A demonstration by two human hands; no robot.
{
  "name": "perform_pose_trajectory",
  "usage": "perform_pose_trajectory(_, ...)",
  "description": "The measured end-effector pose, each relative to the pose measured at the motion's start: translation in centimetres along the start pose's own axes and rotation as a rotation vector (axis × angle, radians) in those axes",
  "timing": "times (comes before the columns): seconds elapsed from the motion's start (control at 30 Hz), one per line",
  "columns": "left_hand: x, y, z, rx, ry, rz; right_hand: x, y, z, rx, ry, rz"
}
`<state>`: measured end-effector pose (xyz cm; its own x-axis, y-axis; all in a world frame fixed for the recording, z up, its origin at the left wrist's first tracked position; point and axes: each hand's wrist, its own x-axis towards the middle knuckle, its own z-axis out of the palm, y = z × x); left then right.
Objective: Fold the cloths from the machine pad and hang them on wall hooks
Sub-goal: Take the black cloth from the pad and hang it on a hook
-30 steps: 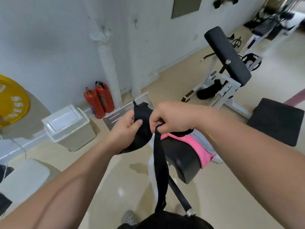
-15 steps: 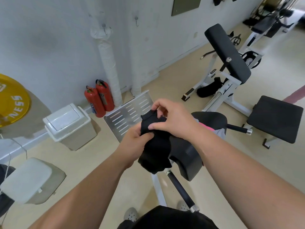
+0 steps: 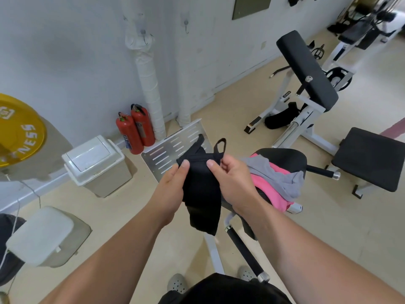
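A black cloth [image 3: 202, 194] hangs folded between my hands, with a small loop sticking up at its top edge. My left hand [image 3: 169, 191] pinches its upper left corner with thumb and fingers. My right hand [image 3: 232, 183] pinches the upper right corner. Behind my right hand, a grey cloth [image 3: 278, 178] lies on top of a pink cloth [image 3: 271, 194], both on the black machine pad [image 3: 287, 156]. Two wall hooks, one hook [image 3: 186, 26] on the wall and another hook [image 3: 143, 35] by the wrapped pipe, are bare.
A white bin [image 3: 96, 165] and two red fire extinguishers [image 3: 135, 128] stand by the wall. A slotted metal plate [image 3: 175, 148] leans beyond my hands. A preacher bench [image 3: 306, 66] and black seat [image 3: 370, 159] are right. A yellow weight plate [image 3: 15, 130] is left.
The bundled black cloth has been drawn out flat and folded between both hands, lifted off the pad. The grey and pink cloths on the pad have come into view.
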<state>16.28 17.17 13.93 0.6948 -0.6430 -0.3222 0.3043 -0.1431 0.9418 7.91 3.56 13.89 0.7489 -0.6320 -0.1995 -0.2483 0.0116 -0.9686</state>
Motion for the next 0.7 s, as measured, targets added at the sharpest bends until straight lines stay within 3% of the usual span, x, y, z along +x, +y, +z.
perform_pose_trajectory(0.13, -0.2, 0.6, -0.8, -0.012, 0.006, 0.016, -0.8, -0.4, 1.9, -0.02, -0.115, 0.016)
perform_pose_trajectory(0.27, -0.8, 0.9, -2.5, -0.036, -0.054, -0.029, -1.0, -0.5, 3.3, -0.108, -0.076, -0.097)
perform_pose_trajectory(0.37, -1.4, 0.7, -4.0, 0.031, -0.079, 0.022, -1.4, -1.3, 5.1, -0.006, -0.078, -0.13)
perform_pose_trajectory(0.57, -2.1, 0.9, -6.9, 0.036, 0.041, 0.076, -1.1, -2.0, 8.3, 0.048, -0.118, -0.115)
perform_pose_trajectory(0.7, -2.8, 1.5, -8.9, 0.09, 0.134, 0.085, -0.4, -3.8, 10.0, 0.278, -0.154, -0.012)
